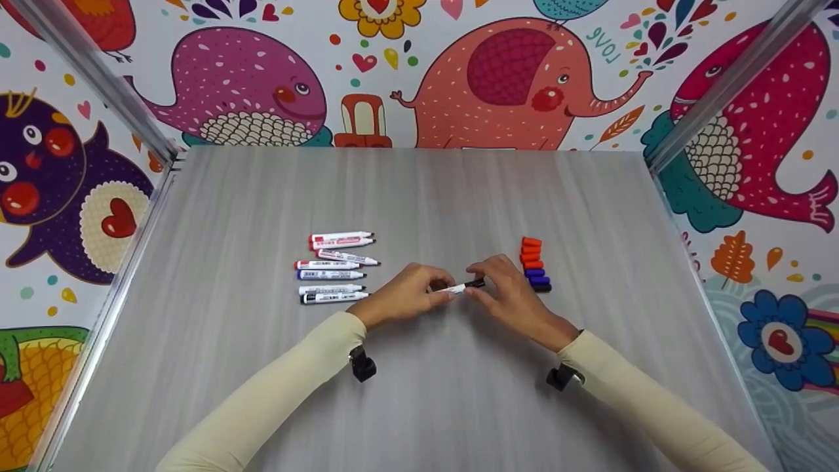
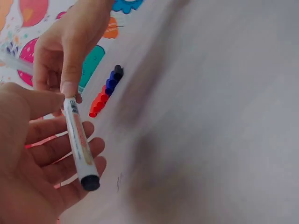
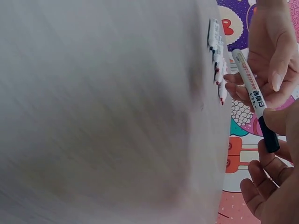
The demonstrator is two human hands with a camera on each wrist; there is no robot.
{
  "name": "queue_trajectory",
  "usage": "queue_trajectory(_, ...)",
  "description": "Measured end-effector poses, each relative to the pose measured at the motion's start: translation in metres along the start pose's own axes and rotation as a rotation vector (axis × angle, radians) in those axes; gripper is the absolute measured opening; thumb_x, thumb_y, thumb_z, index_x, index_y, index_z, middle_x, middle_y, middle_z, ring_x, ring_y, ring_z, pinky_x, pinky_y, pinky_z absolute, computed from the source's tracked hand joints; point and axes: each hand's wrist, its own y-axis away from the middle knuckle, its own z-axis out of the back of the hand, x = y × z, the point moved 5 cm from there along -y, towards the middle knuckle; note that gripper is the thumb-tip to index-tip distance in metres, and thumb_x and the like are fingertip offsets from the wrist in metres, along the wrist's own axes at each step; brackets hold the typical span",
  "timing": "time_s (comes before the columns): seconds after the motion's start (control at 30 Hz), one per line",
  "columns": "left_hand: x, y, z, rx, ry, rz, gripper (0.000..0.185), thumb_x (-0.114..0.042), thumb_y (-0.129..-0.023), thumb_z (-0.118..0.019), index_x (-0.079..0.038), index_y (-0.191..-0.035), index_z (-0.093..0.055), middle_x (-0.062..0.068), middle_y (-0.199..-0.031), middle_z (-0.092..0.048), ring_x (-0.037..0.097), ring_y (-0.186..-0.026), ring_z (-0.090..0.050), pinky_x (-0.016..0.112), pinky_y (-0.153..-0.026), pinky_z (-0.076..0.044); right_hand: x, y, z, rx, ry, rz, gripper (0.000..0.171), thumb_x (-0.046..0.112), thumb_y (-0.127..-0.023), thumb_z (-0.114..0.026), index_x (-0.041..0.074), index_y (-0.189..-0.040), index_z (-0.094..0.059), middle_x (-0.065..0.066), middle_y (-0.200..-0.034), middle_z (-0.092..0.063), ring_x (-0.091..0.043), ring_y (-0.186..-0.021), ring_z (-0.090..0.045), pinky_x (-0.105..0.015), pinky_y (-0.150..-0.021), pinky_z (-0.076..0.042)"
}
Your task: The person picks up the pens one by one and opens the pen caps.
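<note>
Nearest the viewer, two cream sleeves reach in over the grey tabletop (image 1: 459,406), each wrist carrying a small black camera. The hands meet at the middle of the tabletop around one marker (image 1: 463,287), held level just above the surface. The left hand (image 1: 408,296) has its fingers curled round the white barrel, steadying it. The right hand (image 1: 505,292) pinches the black cap end (image 3: 269,136) between thumb and fingers, a hold that looks suited to pushing the cap on or pulling it off; which of the two cannot be told.

Left of the hands lie the other markers (image 1: 334,265), side by side in a loose column, tips pointing right and bare. There appear to be seven, though the top two sit so close together that the count is not certain. Keeping them parallel stops them rolling apart.

Right of the hands, just beyond the right fingers, the loose caps (image 1: 535,263) stand in a tight row: about four red-orange, two blue and one black at the near end.

Behind the tabletop rises a wall of bright cartoon animals (image 1: 505,78).
</note>
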Motion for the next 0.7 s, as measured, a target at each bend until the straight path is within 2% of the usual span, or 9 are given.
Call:
queue_trajectory(0.27, -0.006, 0.002, -0.007, -0.009, -0.246, -0.044, 0.015, -0.012, -0.105, -0.075, -0.003, -0.116, -0.081, 0.005, -0.103, -0.077, 0.016, -0.088, -0.064, 0.038, -0.082, -0.056, -0.004, 0.004, -0.007, -0.017, 0.029, 0.029, 0.032, 0.008, -0.095, -0.088, 0.000, -0.122, -0.074, -0.012, -0.109, -0.070, -0.026, -0.106, -0.061, -0.045, -0.092, -0.056)
queue_trajectory(0.43, -0.012, 0.005, -0.010, -0.032, -0.396, -0.100, 0.015, -0.009, -0.102, -0.077, -0.002, -0.115, -0.079, 0.008, -0.105, -0.077, 0.021, -0.090, -0.066, 0.044, -0.082, -0.058, -0.005, 0.006, -0.010, -0.016, 0.042, 0.053, 0.026, 0.007, -0.094, -0.088, 0.002, -0.116, -0.075, -0.009, -0.106, -0.069, -0.025, -0.104, -0.061, -0.043, -0.091, -0.055)
queue_trajectory(0.7, -0.014, 0.004, -0.013, -0.069, -0.558, -0.123, 0.006, -0.011, -0.101, -0.078, -0.007, -0.098, -0.074, 0.004, -0.091, -0.070, 0.016, -0.079, -0.060, 0.041, -0.069, -0.057, -0.003, 0.006, -0.014, 0.005, 0.058, 0.090, 0.017, 0.005, -0.095, -0.087, 0.008, -0.108, -0.076, -0.005, -0.100, -0.066, -0.023, -0.099, -0.058, -0.038, -0.085, -0.052)
